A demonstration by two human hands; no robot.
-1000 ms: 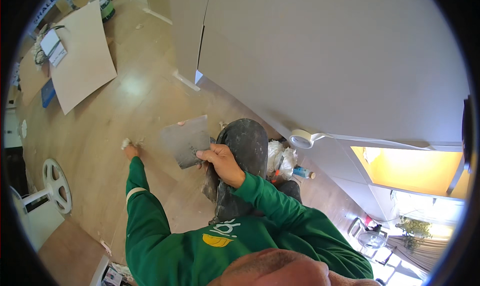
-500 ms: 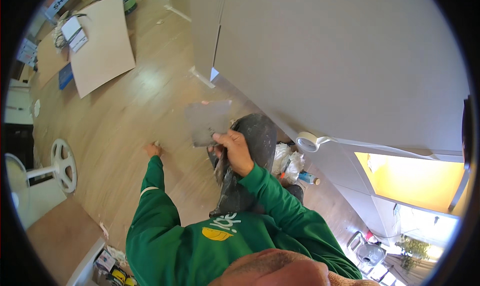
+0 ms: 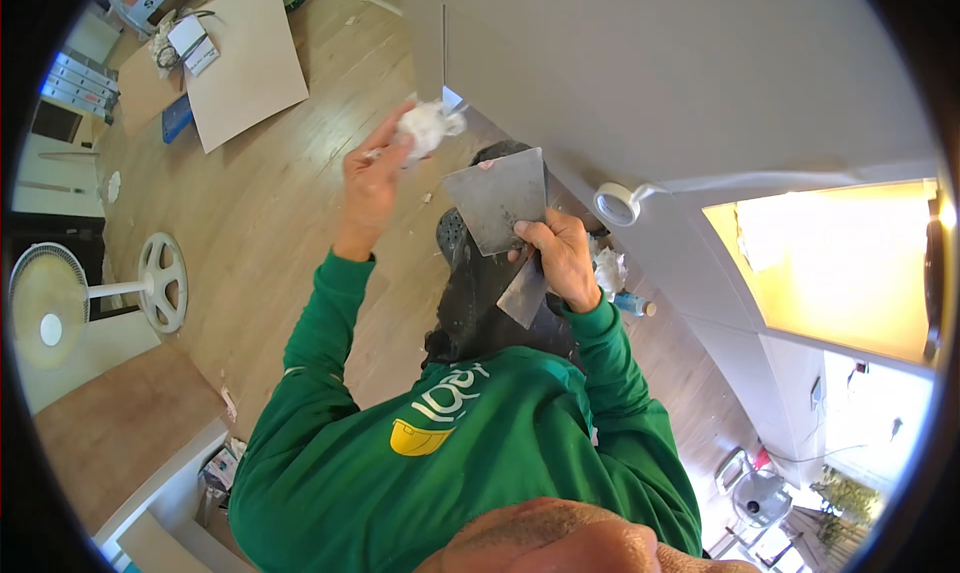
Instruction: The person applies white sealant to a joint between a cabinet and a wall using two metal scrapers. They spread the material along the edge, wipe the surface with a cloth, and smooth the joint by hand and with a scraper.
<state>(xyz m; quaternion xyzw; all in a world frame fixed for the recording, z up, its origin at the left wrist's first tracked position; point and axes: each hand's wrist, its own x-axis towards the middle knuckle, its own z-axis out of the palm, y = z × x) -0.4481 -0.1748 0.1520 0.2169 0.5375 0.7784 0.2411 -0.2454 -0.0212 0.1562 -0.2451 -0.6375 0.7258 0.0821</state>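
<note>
In front of the wall at upper centre, my left hand [image 3: 372, 178] is raised with its fingers closed around a crumpled white wad [image 3: 430, 128]; whether it is paper, cloth or plastic I cannot tell. My right hand [image 3: 562, 256] grips a flat, square grey metal scraper blade [image 3: 500, 201], thumb pressed on its lower corner. A second, narrower metal blade [image 3: 525, 295] sticks out beneath the same hand, its upper end hidden by the fingers. Both blades are over my dark trousers [image 3: 480, 318]. The wad and the square blade are apart.
A grey panelled wall [image 3: 680, 83] rises on the right, with a tape roll [image 3: 617, 205] hanging from its strip and a lit yellow opening [image 3: 840, 273] below. A bottle [image 3: 634, 304] lies by the wall's foot. On the left are a white fan [image 3: 50, 303] and a large board [image 3: 250, 63].
My left hand has risen from the floor and moved up and right, now with the white wad in it. My right hand has shifted right with the blades, and the narrower one shows more clearly.
</note>
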